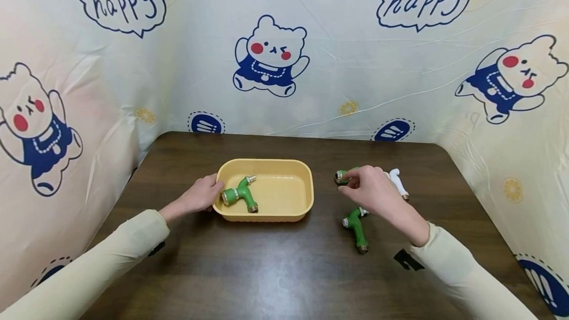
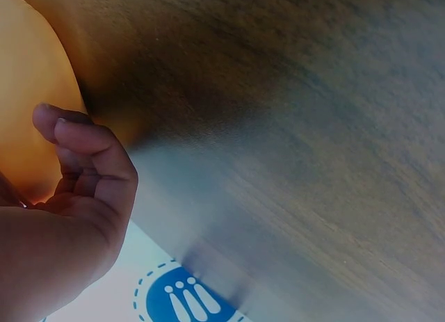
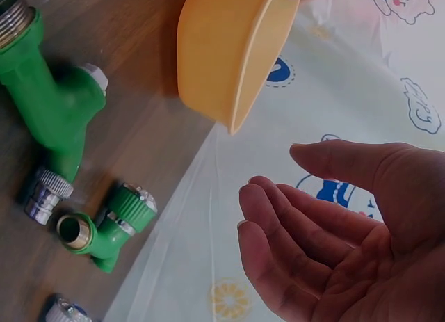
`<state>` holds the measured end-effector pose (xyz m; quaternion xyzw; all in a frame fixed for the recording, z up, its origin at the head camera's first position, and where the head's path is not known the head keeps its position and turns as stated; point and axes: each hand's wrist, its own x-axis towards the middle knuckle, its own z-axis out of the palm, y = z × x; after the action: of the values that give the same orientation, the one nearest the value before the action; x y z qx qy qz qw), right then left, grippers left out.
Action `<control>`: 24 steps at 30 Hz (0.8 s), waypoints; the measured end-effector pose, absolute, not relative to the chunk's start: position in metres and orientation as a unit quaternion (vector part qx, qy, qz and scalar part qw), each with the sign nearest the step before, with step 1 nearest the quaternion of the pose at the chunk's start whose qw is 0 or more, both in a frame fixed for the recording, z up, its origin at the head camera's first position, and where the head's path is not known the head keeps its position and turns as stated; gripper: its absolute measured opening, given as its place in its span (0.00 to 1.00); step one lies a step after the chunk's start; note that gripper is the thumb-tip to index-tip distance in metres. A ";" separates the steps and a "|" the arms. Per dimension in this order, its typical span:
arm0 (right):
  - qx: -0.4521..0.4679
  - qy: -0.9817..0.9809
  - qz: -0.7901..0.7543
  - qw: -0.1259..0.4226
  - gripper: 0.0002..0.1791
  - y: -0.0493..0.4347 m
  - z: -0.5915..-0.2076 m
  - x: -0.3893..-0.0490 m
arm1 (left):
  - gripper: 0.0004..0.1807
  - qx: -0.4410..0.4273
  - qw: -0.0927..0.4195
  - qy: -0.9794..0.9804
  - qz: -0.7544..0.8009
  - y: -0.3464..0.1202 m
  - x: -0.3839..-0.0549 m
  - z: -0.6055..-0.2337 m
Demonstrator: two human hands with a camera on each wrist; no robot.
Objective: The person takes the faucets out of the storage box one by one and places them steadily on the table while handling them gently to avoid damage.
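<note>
My left hand [image 1: 202, 194] grips the left rim of a yellow plastic basin [image 1: 291, 214], thumb over the edge and fingers curled against the outside. Inside the basin, at its left end, lies a green tap [image 1: 243, 193] with metal ends. My right hand [image 1: 372, 186] hovers over another green tap [image 1: 341, 177], partly hidden behind the fingers in the head view. The right wrist view shows that hand's fingers [image 3: 306, 231] loosely bent and apart from the thumb, holding nothing. A further green tap [image 1: 356, 231] rests on the table in front of it.
A white tap [image 1: 398, 184] lies on the brown wooden table [image 1: 284, 265], just right of my right hand. Black tape or a strap [image 1: 408, 260] shows by the right sleeve. A patterned curtain [image 1: 338, 73] hangs around the back and sides of the table.
</note>
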<state>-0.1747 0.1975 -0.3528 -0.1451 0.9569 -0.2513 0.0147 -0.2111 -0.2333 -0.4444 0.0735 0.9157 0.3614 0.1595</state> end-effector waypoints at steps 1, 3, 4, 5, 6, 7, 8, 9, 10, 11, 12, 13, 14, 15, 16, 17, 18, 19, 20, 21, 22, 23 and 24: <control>-0.143 0.957 -0.253 0.019 0.12 0.196 -0.353 -0.175 | 0.22 0.073 0.160 0.916 0.362 -0.233 -0.211 -0.445; -0.140 0.956 -0.256 0.025 0.12 0.194 -0.352 -0.175 | 0.22 0.074 0.158 0.915 0.363 -0.233 -0.211 -0.444; -0.139 0.956 -0.257 0.027 0.12 0.193 -0.352 -0.175 | 0.22 0.075 0.158 0.915 0.364 -0.233 -0.211 -0.445; -0.139 0.956 -0.257 0.027 0.12 0.192 -0.352 -0.175 | 0.22 0.077 0.158 0.914 0.365 -0.233 -0.210 -0.445; -0.141 0.956 -0.257 0.027 0.12 0.191 -0.352 -0.175 | 0.22 0.077 0.157 0.914 0.367 -0.233 -0.210 -0.445; -0.143 0.956 -0.256 0.025 0.12 0.190 -0.352 -0.176 | 0.22 0.078 0.156 0.914 0.367 -0.233 -0.210 -0.445; -0.145 0.956 -0.255 0.023 0.12 0.189 -0.352 -0.176 | 0.22 0.078 0.155 0.913 0.368 -0.233 -0.210 -0.445; -0.147 0.956 -0.253 0.019 0.12 0.188 -0.353 -0.177 | 0.22 0.079 0.154 0.913 0.368 -0.233 -0.210 -0.445; -0.150 0.956 -0.252 0.016 0.12 0.187 -0.353 -0.177 | 0.22 0.080 0.153 0.914 0.368 -0.233 -0.210 -0.445; -0.151 0.956 -0.249 0.013 0.12 0.186 -0.352 -0.178 | 0.22 0.080 0.153 0.914 0.368 -0.233 -0.210 -0.445; -0.154 0.956 -0.248 0.010 0.12 0.185 -0.352 -0.178 | 0.22 0.080 0.151 0.914 0.367 -0.233 -0.210 -0.445; -0.155 0.957 -0.246 0.009 0.12 0.184 -0.352 -0.179 | 0.22 0.080 0.151 0.914 0.367 -0.233 -0.209 -0.445; -0.157 0.957 -0.245 0.008 0.12 0.183 -0.352 -0.179 | 0.22 0.079 0.151 0.915 0.367 -0.233 -0.209 -0.444; -0.156 0.957 -0.244 0.008 0.12 0.182 -0.352 -0.179 | 0.22 0.079 0.151 0.915 0.367 -0.233 -0.209 -0.444; -0.156 0.957 -0.243 0.010 0.12 0.181 -0.352 -0.180 | 0.22 0.079 0.151 0.915 0.366 -0.233 -0.209 -0.444; -0.156 0.957 -0.243 0.013 0.12 0.180 -0.351 -0.180 | 0.22 0.078 0.151 0.915 0.366 -0.233 -0.209 -0.444; -0.156 0.957 -0.243 0.015 0.12 0.179 -0.351 -0.180 | 0.22 0.079 0.151 0.915 0.366 -0.233 -0.209 -0.444; -0.154 0.958 -0.243 0.017 0.12 0.178 -0.351 -0.180 | 0.22 0.078 0.151 0.915 0.366 -0.233 -0.209 -0.444; -0.156 0.957 -0.244 0.019 0.12 0.178 -0.350 -0.181 | 0.22 0.078 0.151 0.915 0.366 -0.233 -0.209 -0.443; -0.155 0.957 -0.245 0.022 0.12 0.177 -0.350 -0.181 | 0.21 0.078 0.151 0.915 0.366 -0.233 -0.209 -0.443; -0.155 0.957 -0.245 0.023 0.12 0.176 -0.350 -0.181 | 0.22 0.077 0.151 0.915 0.366 -0.233 -0.209 -0.443; -0.155 0.957 -0.244 0.023 0.12 0.176 -0.350 -0.181 | 0.22 0.077 0.151 0.915 0.366 -0.232 -0.209 -0.443; -0.156 0.957 -0.244 0.022 0.12 0.175 -0.350 -0.182 | 0.22 0.077 0.152 0.915 0.366 -0.232 -0.209 -0.443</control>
<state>-0.1817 0.1751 -0.3498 -0.1556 0.9570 -0.2437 0.0221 -0.2090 -0.2324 -0.4427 0.0766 0.9148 0.3664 0.1518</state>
